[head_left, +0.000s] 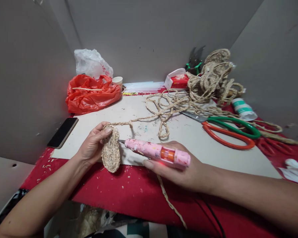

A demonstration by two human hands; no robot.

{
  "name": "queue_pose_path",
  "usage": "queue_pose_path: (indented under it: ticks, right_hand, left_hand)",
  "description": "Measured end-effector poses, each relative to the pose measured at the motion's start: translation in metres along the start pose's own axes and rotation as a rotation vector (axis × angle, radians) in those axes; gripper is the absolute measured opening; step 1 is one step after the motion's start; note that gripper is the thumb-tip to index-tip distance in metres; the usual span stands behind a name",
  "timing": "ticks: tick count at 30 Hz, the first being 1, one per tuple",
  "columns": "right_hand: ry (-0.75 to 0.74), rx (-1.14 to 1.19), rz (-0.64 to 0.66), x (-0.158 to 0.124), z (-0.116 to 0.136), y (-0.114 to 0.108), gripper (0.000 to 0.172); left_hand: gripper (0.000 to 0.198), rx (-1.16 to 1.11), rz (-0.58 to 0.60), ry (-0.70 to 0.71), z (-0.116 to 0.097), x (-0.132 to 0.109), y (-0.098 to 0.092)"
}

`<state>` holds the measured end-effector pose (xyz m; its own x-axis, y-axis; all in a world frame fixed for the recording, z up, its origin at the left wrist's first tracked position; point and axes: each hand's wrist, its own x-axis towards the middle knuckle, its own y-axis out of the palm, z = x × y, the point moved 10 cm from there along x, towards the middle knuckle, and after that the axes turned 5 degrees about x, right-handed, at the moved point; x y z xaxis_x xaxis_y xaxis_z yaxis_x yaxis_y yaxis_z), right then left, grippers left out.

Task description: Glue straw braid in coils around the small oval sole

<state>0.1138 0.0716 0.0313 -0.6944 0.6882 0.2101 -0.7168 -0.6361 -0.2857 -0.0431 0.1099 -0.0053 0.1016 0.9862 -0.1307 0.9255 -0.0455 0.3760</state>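
Note:
My left hand (95, 142) pinches the upper end of an oval, sole-shaped piece of coiled straw rope (111, 155), holding it above the front of the board. From its top a braided straw rope (144, 117) runs off to the right toward a tangle. My right hand (181, 172) is wrapped around a pink glue gun (149, 148), stained with spots, with an orange window in its side. The gun's dark nozzle points left and meets or nearly meets the right edge of the coiled piece. Most of my right fingers are hidden behind the gun.
Scissors with green and orange handles (228, 140) lie right on the pale board (89, 152). Behind them rises a heap of rope (211, 79). A phone (63, 132), red plastic bag (89, 99), paper cup (118, 81) and clear glue sticks (144, 86) lie left and back. Grey walls enclose the table.

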Motion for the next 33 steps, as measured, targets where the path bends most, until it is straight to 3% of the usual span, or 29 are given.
queue_pose_path:
  ticks: [11,17,20,24,29,33]
  right_hand:
    - [0.006,-0.003,0.017,-0.002,-0.003,0.004,0.029]
    - [-0.038,-0.205,0.203,-0.002,-0.002,0.021,0.032]
    - [-0.084,-0.414,0.317,-0.007,0.0,0.03,0.022]
    - [-0.071,-0.725,0.364,-0.009,-0.006,0.033,0.008]
    - [-0.019,-0.986,0.362,-0.003,-0.019,0.038,0.026]
    - [0.025,-1.059,0.367,-0.001,-0.01,0.033,0.028]
  left_hand:
    - [0.021,-0.003,-0.01,-0.009,0.0,-0.001,-0.001]
    - [0.022,0.002,-0.031,0.019,-0.007,-0.001,-0.004]
    - [0.021,0.048,-0.056,0.106,-0.021,-0.006,-0.006]
    - [0.02,0.127,-0.096,0.279,-0.046,-0.018,-0.007]
    - [0.019,0.256,-0.186,0.443,-0.066,-0.03,-0.015]
    - [0.021,0.324,-0.241,0.515,-0.073,-0.036,-0.02]
